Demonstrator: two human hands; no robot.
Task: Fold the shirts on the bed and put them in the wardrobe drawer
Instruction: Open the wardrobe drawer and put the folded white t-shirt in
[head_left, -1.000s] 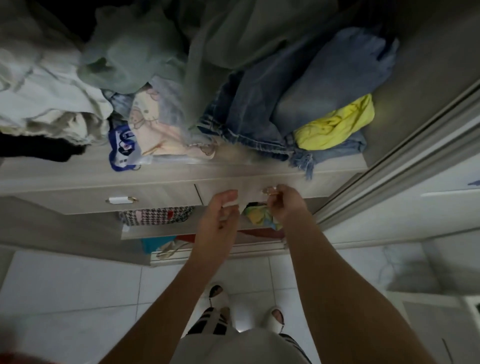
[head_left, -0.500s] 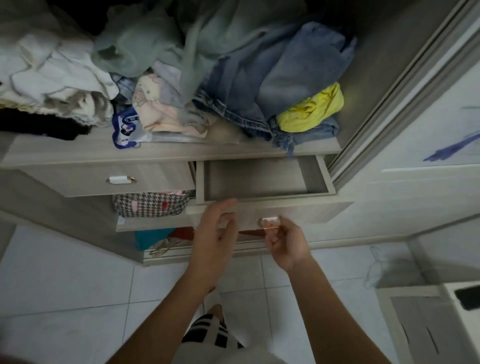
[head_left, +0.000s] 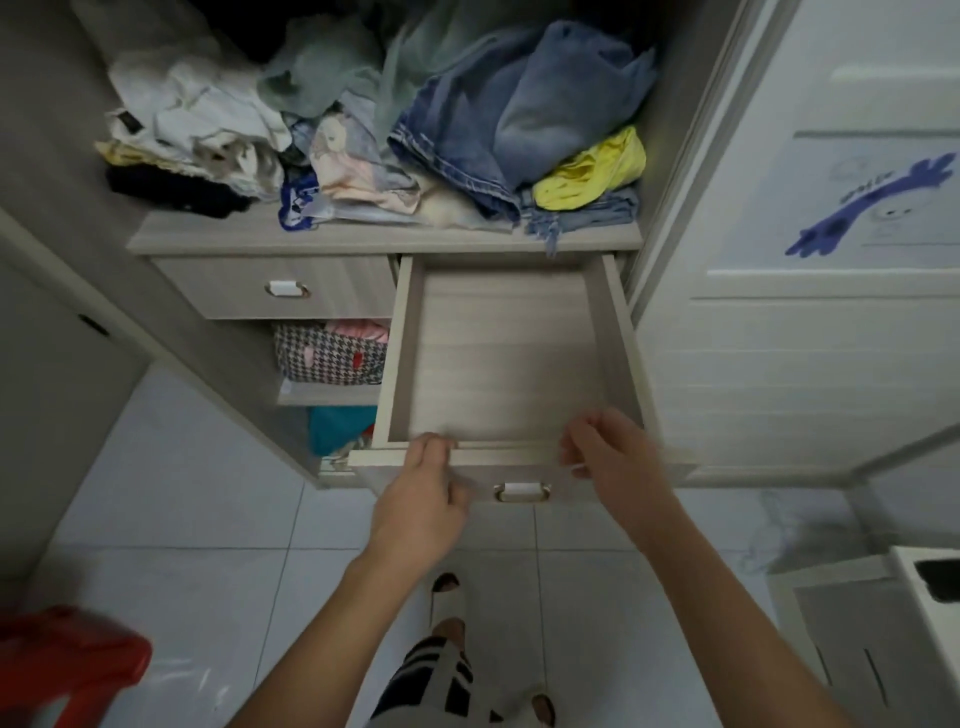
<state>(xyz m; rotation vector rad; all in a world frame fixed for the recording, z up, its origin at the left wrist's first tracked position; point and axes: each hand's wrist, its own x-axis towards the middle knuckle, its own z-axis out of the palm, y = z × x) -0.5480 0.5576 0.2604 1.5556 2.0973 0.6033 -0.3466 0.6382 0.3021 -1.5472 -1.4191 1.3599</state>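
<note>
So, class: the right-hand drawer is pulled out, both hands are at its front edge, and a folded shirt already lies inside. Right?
Not quite. The head view shows the pulled-out drawer bare inside, with no shirt. The left hand and right hand are at its front edge, as stated.

Two drawers (head_left: 506, 364), two hands (head_left: 421, 499)

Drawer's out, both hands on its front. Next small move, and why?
Probably let go and turn to fetch a shirt: the right drawer is pulled far out and shows only bare bottom, while the left hand and right hand hold only its front edge.
</note>
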